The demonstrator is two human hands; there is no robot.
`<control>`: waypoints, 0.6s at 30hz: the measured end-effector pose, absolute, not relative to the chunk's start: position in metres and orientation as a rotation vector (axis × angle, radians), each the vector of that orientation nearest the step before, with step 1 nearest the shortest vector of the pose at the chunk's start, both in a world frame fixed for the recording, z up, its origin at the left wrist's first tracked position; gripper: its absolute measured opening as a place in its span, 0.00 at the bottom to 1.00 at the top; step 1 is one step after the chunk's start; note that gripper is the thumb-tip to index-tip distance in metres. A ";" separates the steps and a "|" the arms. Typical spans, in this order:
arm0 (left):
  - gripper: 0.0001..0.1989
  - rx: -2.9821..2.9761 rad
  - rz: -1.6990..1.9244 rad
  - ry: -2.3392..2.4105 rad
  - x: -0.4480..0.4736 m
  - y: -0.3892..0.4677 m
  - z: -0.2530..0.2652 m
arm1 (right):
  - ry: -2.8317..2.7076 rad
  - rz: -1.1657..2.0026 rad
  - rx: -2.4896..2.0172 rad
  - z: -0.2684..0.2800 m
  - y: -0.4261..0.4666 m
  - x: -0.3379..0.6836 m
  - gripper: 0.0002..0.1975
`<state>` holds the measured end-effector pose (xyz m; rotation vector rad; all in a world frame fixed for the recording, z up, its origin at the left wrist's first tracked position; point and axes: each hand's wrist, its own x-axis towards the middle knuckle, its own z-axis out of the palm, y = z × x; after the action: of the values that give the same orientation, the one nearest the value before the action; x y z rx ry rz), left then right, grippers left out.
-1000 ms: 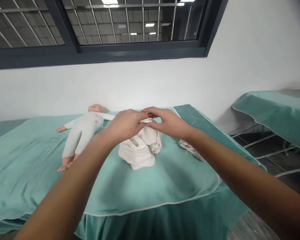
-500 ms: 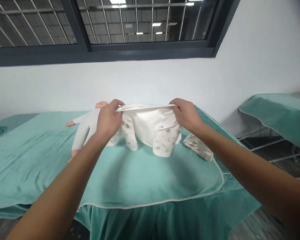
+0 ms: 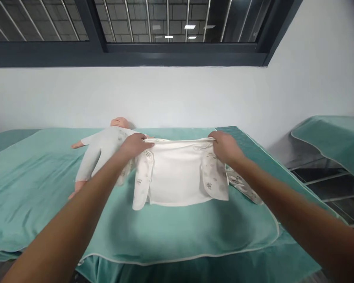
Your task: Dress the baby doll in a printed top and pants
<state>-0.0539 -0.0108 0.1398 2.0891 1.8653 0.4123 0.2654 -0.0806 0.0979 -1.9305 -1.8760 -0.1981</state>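
Between my two hands a small white baby shirt (image 3: 177,173) with printed patches is stretched out, its upper edge taut and its lower part hanging over the bed. My left hand (image 3: 136,144) is closed on the upper left corner, and my right hand (image 3: 226,147) is closed on the upper right corner. Behind my left forearm lies a baby doll (image 3: 96,151) in pale clothes, on its back, partly hidden by my arm. A folded piece of printed cloth (image 3: 243,186) lies by my right forearm, partly covered by it.
A green blanket with white piping (image 3: 177,239) covers the bed. Behind it stands a white wall (image 3: 177,94) under a dark-framed barred window (image 3: 179,53). At the right is another green-covered surface (image 3: 336,137), with metal rails (image 3: 327,179) below.
The shirt has come lower and nearer, and its white panel now hangs flatter and more fully spread. Both hands keep their hold on its upper edge. The camera view has shifted slightly.
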 end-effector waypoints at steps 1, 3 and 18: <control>0.19 2.103 0.430 1.926 -0.048 -0.001 0.127 | -1.893 -0.254 -1.962 0.088 -0.071 0.260 0.22; 0.18 2.172 0.554 2.023 -0.032 0.007 0.098 | -1.882 -0.361 -1.998 0.065 -0.057 0.243 0.23; 0.30 2.303 0.422 1.981 0.031 0.001 -0.016 | -1.645 0.081 -2.219 -0.026 -0.018 0.156 0.29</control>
<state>0.0306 0.0007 -0.0160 2.3030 1.9810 0.4220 0.1562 -0.0181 -0.0260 -2.2185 -1.6446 0.0809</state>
